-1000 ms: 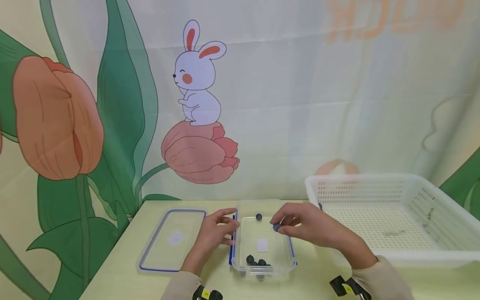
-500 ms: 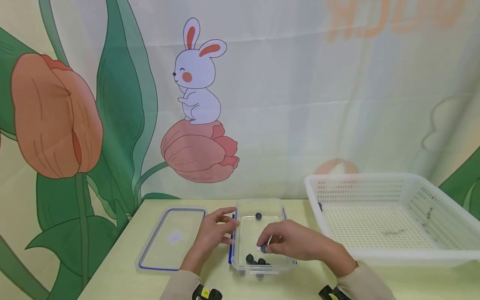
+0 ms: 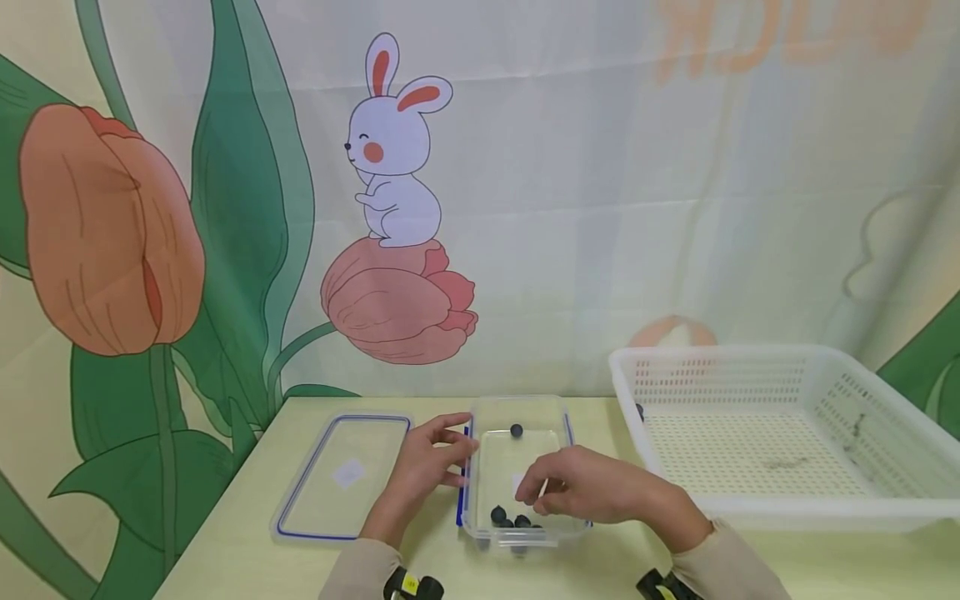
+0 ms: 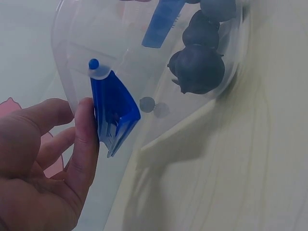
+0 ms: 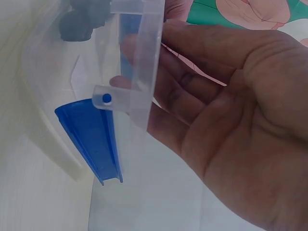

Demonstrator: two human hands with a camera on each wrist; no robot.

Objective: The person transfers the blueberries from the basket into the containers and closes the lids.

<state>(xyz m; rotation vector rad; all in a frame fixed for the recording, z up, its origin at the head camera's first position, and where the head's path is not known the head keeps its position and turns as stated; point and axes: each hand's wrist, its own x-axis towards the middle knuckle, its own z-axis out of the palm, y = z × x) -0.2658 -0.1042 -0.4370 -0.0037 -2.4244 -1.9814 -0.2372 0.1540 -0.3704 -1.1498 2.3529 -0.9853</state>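
Dark blueberries point(image 3: 498, 515) lie clustered at the near end of a clear plastic box point(image 3: 487, 467) with blue side clips, and a single blueberry point(image 3: 516, 431) sits near its far end. My left hand point(image 3: 423, 462) rests its extended fingers against the box's left side, beside the blue clip point(image 4: 113, 113) in the left wrist view. Over the near right part of the box is my right hand point(image 3: 577, 483), fingers loosely bent and dipping inside, with no berry showing between them. In the right wrist view, the box's wall partly covers the fingertips of this hand point(image 5: 207, 96).
A clear lid point(image 3: 330, 475) with a blue seal lies left of the box on the pale table point(image 3: 232, 533). At right stands a large white perforated basket point(image 3: 750, 508), a dark berry point(image 3: 640, 412) showing at its left wall. Behind hangs a printed curtain point(image 3: 562, 208).
My right hand has moved left and down into the box with a blueberry pinched in it; that berry no longer shows between the fingers. The left hand stays at the box's side.
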